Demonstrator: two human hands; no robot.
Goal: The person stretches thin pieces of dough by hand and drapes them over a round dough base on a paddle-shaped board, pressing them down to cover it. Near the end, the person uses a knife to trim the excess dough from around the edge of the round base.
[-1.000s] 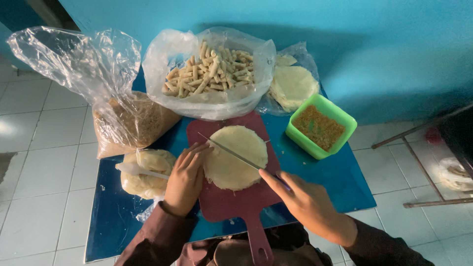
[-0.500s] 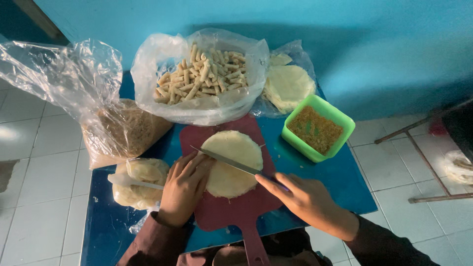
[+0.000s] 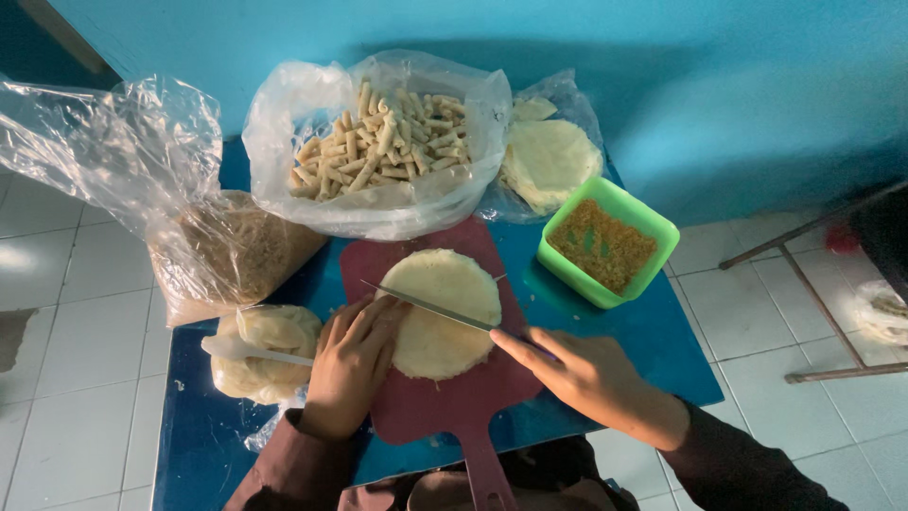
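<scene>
Now your right hand [image 3: 591, 374] is gripping a long thin metal knife [image 3: 430, 308] across the round pale dough sheet [image 3: 440, 312], which is lying on the dark red plastic cutting board [image 3: 445, 407] on the blue desk [image 3: 653, 350]. Your left hand [image 3: 352, 364], fingers flat and half open, is pressing the sheet's left edge.

A plain blue wall [image 3: 738, 85] rises behind the blue desk [image 3: 653, 341]. Pale square floor tiles [image 3: 66, 378] surround it, with thin metal furniture legs [image 3: 813, 303] at right.
</scene>
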